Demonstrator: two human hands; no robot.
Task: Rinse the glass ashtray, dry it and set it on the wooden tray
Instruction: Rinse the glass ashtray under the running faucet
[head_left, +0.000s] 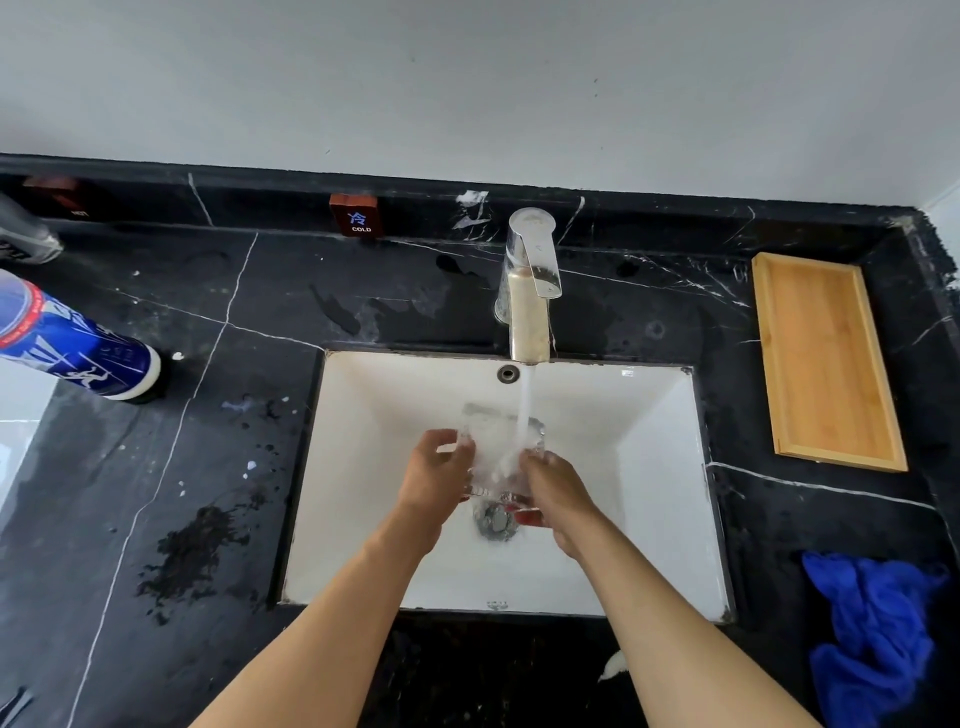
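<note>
A clear glass ashtray (496, 447) is held tilted over the white sink (654, 467), under the water running from the metal faucet (530, 306). My left hand (434, 480) grips its left edge and my right hand (558, 496) grips its right and lower edge. Water splashes inside the glass. The wooden tray (826, 364) lies on the black counter to the right of the sink, with nothing on it. A crumpled blue cloth (878, 634) lies on the counter at the near right.
A blue and white can (67, 348) stands on the black marble counter (208, 467) at the left. A small "COLD" sign (357, 215) leans against the backsplash. The drain (496, 522) sits below the hands. Wet patches mark the counter left of the sink.
</note>
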